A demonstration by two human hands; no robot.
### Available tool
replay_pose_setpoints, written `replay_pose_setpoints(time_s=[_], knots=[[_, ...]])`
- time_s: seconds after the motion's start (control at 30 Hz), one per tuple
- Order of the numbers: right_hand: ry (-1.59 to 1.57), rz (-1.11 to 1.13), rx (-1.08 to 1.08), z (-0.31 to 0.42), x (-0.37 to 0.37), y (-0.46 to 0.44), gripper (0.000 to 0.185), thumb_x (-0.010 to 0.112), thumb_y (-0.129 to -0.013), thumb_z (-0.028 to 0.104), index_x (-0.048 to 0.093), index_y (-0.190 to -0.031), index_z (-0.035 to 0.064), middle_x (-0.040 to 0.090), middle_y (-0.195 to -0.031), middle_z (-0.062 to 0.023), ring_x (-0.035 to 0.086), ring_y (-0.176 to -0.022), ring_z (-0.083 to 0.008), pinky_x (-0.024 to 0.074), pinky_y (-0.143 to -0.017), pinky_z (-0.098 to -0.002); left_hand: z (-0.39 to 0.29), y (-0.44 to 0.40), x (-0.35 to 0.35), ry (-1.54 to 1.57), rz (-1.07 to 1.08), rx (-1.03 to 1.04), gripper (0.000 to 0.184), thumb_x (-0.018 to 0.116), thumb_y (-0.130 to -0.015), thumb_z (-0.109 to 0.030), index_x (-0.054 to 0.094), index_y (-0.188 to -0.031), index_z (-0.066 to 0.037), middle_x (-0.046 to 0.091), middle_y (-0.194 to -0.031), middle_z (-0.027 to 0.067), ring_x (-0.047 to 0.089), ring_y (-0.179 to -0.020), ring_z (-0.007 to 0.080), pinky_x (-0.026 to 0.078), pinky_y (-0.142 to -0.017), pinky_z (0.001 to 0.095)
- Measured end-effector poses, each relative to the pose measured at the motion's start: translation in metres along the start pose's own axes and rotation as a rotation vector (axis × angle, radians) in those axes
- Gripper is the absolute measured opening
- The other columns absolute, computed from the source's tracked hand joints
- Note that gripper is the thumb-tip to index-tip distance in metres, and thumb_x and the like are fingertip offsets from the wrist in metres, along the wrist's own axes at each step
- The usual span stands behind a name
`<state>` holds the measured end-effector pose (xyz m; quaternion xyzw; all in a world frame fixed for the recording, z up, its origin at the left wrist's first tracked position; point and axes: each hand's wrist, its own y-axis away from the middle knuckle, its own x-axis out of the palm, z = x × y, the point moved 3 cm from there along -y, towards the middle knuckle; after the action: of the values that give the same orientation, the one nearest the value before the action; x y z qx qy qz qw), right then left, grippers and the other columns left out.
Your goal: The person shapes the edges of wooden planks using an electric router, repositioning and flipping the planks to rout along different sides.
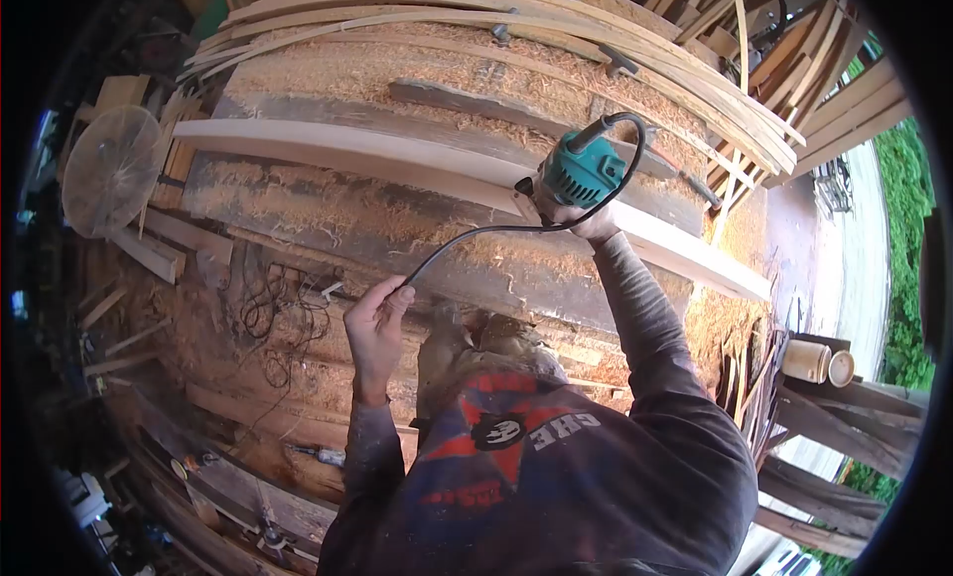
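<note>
Head view: left hand (380,318) pinches black cord (508,227), right hand (597,223) seemingly grips teal tool (578,174); slack could catch pale plank (427,166) edges.

Saw long thin strips of wood (397,18) bunched in a curve along the far side of the bench (556,278), with loose shavings (328,74) spread thickly nearby. Noticed a narrow dark board (467,101) lying among the shavings and, farther right, a long tool (703,190) resting aslant. Made out a round, see-through disc (111,169) at the left, just above a pale offcut (149,253). Spotted a pale tub (806,361) at the right, near some weathered planks (844,417). Glimpsed bright green leaves (905,268) outdoors, at the far right.
</note>
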<state>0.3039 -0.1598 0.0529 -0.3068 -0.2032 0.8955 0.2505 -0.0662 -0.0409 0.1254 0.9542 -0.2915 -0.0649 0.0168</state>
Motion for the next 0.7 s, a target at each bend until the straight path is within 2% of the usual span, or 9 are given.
replay_pose_setpoints(time_s=[0.03,0.07,0.17,0.23,0.37,0.43,0.5,0.57,0.7], knots=[[0.264,0.072,-0.246,0.012,-0.007,0.004,0.044,0.088,-0.07,0.023,0.071,-0.107,0.0069,0.072,-0.107,-0.0052,0.068,-0.093,-0.0212,0.0539,-0.082,-0.0381,0.002,-0.008,0.006,-0.014,0.057,-0.017,0.023,0.074,-0.097,-0.009,0.071,-0.115,0.007,0.07,-0.093,0.0028,0.062,-0.086,0.0085,0.05,-0.079,0.0238],[-0.291,-0.142,0.261,0.011,-0.012,0.021,0.037,0.087,-0.074,0.02,0.073,-0.107,0.0096,0.072,-0.111,-0.0052,0.068,-0.098,-0.0222,0.0539,-0.084,-0.0391,0.006,-0.019,0.011,-0.127,0.119,-0.032,0.022,0.075,-0.096,-0.008,0.071,-0.114,0.005,0.072,-0.091,0.0042,0.065,-0.083,0.0095,0.053,-0.076,0.0261],[-0.177,-0.179,0.34,0.013,-0.028,0.04,0.033,0.084,-0.077,0.016,0.074,-0.108,0.0098,0.072,-0.11,-0.0054,0.068,-0.099,-0.0228,0.054,-0.086,-0.0394,-0.004,-0.042,0.04,-0.147,0.324,0.0,0.022,0.076,-0.095,-0.007,0.071,-0.114,0.004,0.074,-0.092,0.0078,0.067,-0.081,0.0102,0.055,-0.073,0.0287],[-0.115,-0.078,0.404,0.022,-0.041,0.05,0.029,0.075,-0.081,0.005,0.066,-0.108,0.0043,0.067,-0.105,-0.0034,0.063,-0.102,-0.02,0.0494,-0.101,-0.0406,0.007,-0.053,0.055,-0.116,0.407,-0.062,0.024,0.078,-0.092,-0.006,0.071,-0.114,0.003,0.075,-0.092,0.0111,0.07,-0.08,0.0145,0.057,-0.072,0.0312],[0.106,-0.118,0.349,0.035,-0.065,0.063,0.015,0.064,-0.09,0.004,0.065,-0.105,0.0052,0.065,-0.101,-0.0044,0.061,-0.106,-0.0211,0.0474,-0.105,-0.0413,0.014,-0.065,0.084,-0.308,0.548,0.091,0.029,0.081,-0.089,-0.007,0.071,-0.115,0.001,0.075,-0.091,0.0112,0.071,-0.08,0.0173,0.057,-0.072,0.0315],[0.689,0.0,0.16,0.049,-0.077,0.066,0.015,0.064,-0.09,0.003,0.065,-0.105,0.0048,0.066,-0.101,-0.0055,0.061,-0.106,-0.021,0.0475,-0.106,-0.0424,0.011,-0.069,0.095,-0.313,0.608,0.107,0.03,0.082,-0.088,-0.008,0.072,-0.115,0.0,0.075,-0.091,0.0101,0.07,-0.08,0.0155,0.057,-0.072,0.0306],[0.485,-0.1,0.337,0.046,-0.092,0.075,0.015,0.064,-0.091,0.002,0.065,-0.106,0.0037,0.066,-0.104,-0.0053,0.062,-0.106,-0.021,0.0478,-0.106,-0.0405,0.006,-0.07,0.11,-0.394,0.71,0.061,0.031,0.082,-0.087,-0.009,0.072,-0.115,0.0,0.076,-0.093,0.0119,0.073,-0.081,0.0183,0.058,-0.073,0.0327],[0.069,-0.302,0.337,0.055,-0.108,0.082,0.018,0.066,-0.09,0.0,0.065,-0.108,0.0031,0.065,-0.105,-0.0045,0.063,-0.104,-0.0197,0.0484,-0.104,-0.0366,0.005,-0.067,0.125,-0.396,0.746,0.086,0.031,0.083,-0.087,-0.01,0.072,-0.115,0.0,0.076,-0.093,0.0128,0.073,-0.083,0.0189,0.058,-0.074,0.033],[0.084,-0.382,0.49,0.053,-0.137,0.104,0.023,0.07,-0.087,0.0,0.064,-0.109,0.0031,0.065,-0.104,-0.0032,0.063,-0.101,-0.0177,0.0491,-0.102,-0.0349,0.017,-0.06,0.157,-0.391,0.82,0.086,0.033,0.083,-0.087,-0.014,0.073,-0.116,-0.002,0.077,-0.094,0.0143,0.074,-0.087,0.019,0.058,-0.076,0.0335]])
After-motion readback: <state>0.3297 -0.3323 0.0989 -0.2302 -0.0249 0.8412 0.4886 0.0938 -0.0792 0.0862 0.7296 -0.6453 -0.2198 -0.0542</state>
